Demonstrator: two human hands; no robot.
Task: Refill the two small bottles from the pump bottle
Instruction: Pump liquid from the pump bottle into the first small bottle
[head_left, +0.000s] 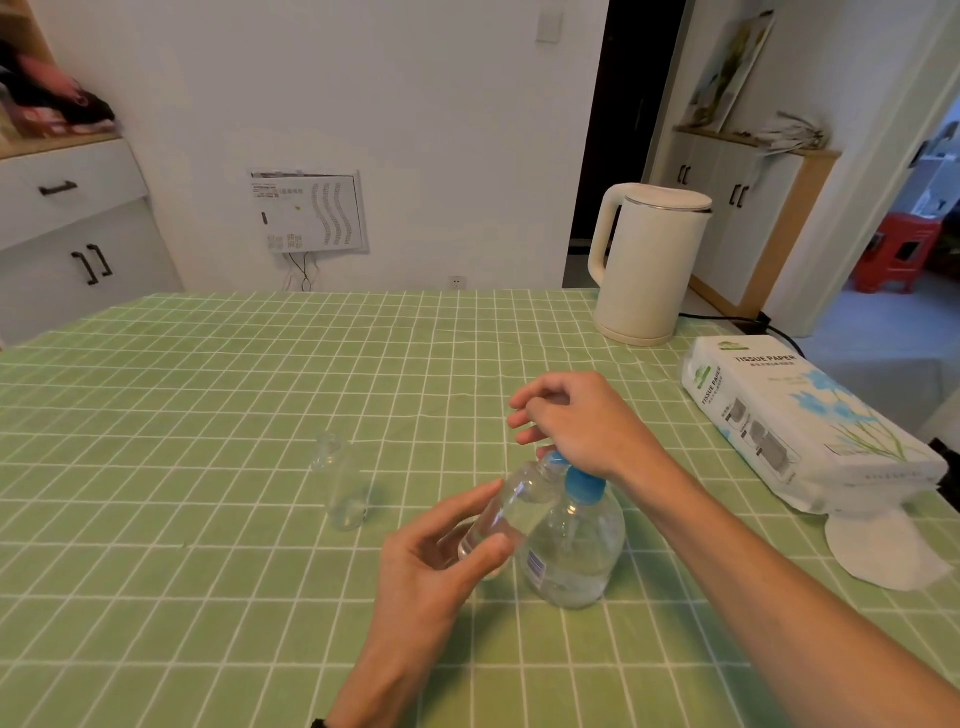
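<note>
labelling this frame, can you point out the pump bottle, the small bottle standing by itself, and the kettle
pump bottle (576, 551), head view, on its clear rounded body below the blue pump collar
small bottle standing alone (344, 493), head view, on its clear lower body
kettle (649, 265), head view, on its cream side wall

The tissue pack (810, 415) at the right of the tabletop reads "TISSUE PAPER" on its top and again on its side; the smaller print there, and the pump bottle's (576, 545) label, are illegible.
</note>
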